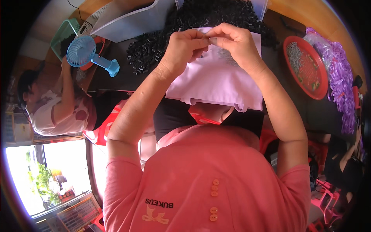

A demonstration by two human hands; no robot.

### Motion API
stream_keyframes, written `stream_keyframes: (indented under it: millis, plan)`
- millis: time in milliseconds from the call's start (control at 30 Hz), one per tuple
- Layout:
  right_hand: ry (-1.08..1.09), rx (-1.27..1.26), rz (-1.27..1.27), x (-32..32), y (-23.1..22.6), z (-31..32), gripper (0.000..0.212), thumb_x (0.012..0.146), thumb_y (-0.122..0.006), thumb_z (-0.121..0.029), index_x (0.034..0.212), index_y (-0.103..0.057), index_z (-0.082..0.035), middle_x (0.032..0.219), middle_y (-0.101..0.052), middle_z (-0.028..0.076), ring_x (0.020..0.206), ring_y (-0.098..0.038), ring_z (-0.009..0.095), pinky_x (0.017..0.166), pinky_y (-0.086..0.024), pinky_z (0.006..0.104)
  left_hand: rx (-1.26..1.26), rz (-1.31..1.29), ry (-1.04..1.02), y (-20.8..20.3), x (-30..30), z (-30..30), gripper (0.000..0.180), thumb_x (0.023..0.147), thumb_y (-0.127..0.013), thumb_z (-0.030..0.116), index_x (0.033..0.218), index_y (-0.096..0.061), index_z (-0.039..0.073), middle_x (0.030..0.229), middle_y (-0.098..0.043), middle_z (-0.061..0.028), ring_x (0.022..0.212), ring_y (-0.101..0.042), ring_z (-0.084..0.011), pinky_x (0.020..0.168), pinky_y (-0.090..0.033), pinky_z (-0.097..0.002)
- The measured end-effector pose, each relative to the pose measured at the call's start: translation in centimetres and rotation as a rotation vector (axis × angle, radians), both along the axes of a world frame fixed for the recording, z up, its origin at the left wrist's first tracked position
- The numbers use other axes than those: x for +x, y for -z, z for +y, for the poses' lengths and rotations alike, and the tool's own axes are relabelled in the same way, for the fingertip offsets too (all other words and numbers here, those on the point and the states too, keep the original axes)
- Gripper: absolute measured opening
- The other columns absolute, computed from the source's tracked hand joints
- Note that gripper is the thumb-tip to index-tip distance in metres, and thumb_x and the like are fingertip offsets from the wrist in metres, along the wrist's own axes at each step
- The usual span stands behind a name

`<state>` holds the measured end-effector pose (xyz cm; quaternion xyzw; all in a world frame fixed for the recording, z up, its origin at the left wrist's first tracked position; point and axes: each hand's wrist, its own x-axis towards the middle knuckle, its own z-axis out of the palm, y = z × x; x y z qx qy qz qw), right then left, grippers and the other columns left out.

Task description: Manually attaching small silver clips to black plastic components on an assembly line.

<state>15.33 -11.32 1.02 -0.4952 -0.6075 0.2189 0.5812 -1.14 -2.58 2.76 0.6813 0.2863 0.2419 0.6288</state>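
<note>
My left hand and my right hand meet fingertip to fingertip above a light purple cloth. Both are closed in a pinch; whatever sits between the fingertips is too small to make out. The cloth has straps or loops along its near edge and lies over the table's front edge toward my lap. Beside my right hand, a patch of small grey pieces rests on the cloth, partly covered by that hand. Just beyond my hands spreads a big heap of small black tube-like pieces.
A clear plastic bin stands behind the heap. To its left are a blue handheld fan and a green basket. On the right sit a red tray of small metal pieces and bundled purple ribbons. People sit at both sides.
</note>
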Motion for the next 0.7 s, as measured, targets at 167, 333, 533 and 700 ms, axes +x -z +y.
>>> stream_keyframes:
  millis: [167, 333, 533, 700]
  plan:
    - [0.023, 0.032, 0.095, -0.9, -1.3, -0.8, 0.010, 0.086, -0.066, -0.003, 0.095, -0.070, 0.001, 0.085, -0.070, 0.004, 0.081, -0.063, 0.009, 0.075, -0.050, 0.0239, -0.191, -0.095, 0.007, -1.2, -0.2, -0.8, 0.017, 0.093, -0.060, 0.015, 0.093, -0.064, -0.002, 0.074, -0.060, -0.0037, 0.056, -0.047, -0.0078, 0.048, -0.033, -0.0215]
    - [-0.041, -0.030, 0.226, -1.1, -1.4, -0.9, 0.011, 0.086, -0.067, -0.006, 0.094, -0.070, 0.001, 0.084, -0.069, 0.005, 0.082, -0.063, 0.009, 0.078, -0.049, 0.0235, -0.182, -0.106, 0.018, -1.3, -0.4, -0.9, 0.019, 0.094, -0.058, 0.016, 0.095, -0.064, -0.002, 0.076, -0.059, -0.0049, 0.058, -0.048, -0.0088, 0.050, -0.033, -0.0220]
    - [-0.028, -0.063, 0.218, -0.5, -0.7, -0.7, 0.010, 0.085, -0.068, -0.007, 0.091, -0.069, 0.001, 0.082, -0.068, 0.004, 0.079, -0.062, 0.010, 0.075, -0.049, 0.0237, -0.243, -0.102, 0.030, -0.2, -0.5, -0.4, 0.017, 0.092, -0.060, 0.014, 0.096, -0.065, -0.003, 0.075, -0.059, -0.0035, 0.060, -0.049, -0.0095, 0.053, -0.036, -0.0215]
    - [0.034, -0.060, 0.250, -0.2, -0.8, -0.5, 0.010, 0.084, -0.067, -0.008, 0.090, -0.069, 0.001, 0.078, -0.066, 0.002, 0.074, -0.059, 0.009, 0.067, -0.047, 0.0234, 1.116, 0.295, -0.020, 4.3, -0.3, 1.4, 0.016, 0.080, -0.069, 0.007, 0.095, -0.069, 0.006, 0.087, -0.060, -0.0055, 0.077, -0.062, -0.0212, 0.069, -0.051, -0.0332]
